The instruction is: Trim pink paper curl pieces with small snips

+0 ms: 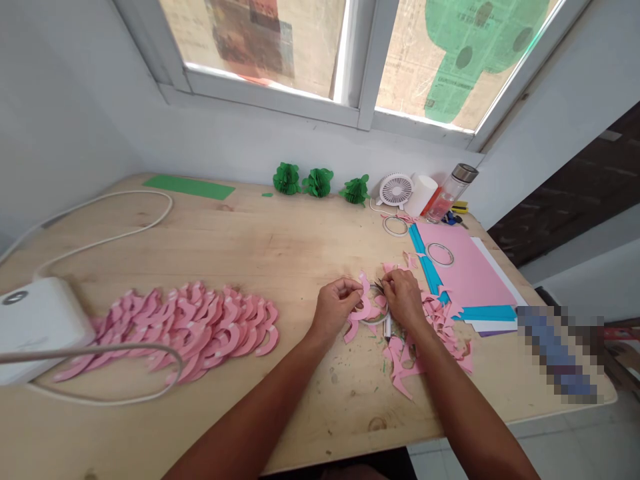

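pale wooden tabletop (290, 233) below, my left hand (336, 305) pinches curved pink paper (369, 303); my right hand (404, 297) grips dark-bladed scissors (379, 286).

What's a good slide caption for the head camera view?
Left hand holding curved pink paper, right hand close by, pink pieces heaped at left.

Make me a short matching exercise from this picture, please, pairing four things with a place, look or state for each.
Column one
1. Left hand
2. Fan
3. Green paper strip
4. Bottle

Column two
A. See-through, with a silver-coloured lid
B. Lying flat near the far edge of the table
C. Pinching a curved pink paper piece
D. Standing between a green paper ball and a white cylinder

Right pairs: 1-C, 2-D, 3-B, 4-A
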The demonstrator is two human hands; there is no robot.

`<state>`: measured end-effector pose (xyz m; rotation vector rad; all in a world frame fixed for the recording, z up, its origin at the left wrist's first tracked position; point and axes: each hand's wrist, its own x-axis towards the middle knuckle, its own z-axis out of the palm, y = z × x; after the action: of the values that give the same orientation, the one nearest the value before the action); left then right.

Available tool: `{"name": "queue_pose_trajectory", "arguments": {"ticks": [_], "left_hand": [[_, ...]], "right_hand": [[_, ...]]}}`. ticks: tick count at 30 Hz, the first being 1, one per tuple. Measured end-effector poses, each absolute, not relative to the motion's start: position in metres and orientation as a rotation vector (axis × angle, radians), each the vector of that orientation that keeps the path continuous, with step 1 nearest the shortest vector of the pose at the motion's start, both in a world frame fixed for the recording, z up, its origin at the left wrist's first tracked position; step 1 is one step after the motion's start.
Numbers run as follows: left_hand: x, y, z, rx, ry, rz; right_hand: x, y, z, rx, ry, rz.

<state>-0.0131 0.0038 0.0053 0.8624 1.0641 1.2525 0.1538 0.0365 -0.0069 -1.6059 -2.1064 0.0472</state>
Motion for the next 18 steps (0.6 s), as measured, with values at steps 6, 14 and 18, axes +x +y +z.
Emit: {"name": "queue_pose_trajectory", "arguments": {"ticks": [6, 14, 18], "left_hand": [[-0.0098, -0.0017, 0.0054, 1.165, 0.939, 1.175], [-0.0060, -0.0017, 0.0036, 1.422, 0.867, 1.021], [-0.0053, -0.0001, -0.0013, 1.481, 0.898, 1.022]], "right_hand": [[0.1514, 0.0355, -0.0063, -1.620, -2.093, 0.062], [0.1510, 0.0328, -0.0052, -1.566, -2.085, 0.176], [0.1517, 0.0334, -0.0050, -1.548, -2.061, 0.215]]}}
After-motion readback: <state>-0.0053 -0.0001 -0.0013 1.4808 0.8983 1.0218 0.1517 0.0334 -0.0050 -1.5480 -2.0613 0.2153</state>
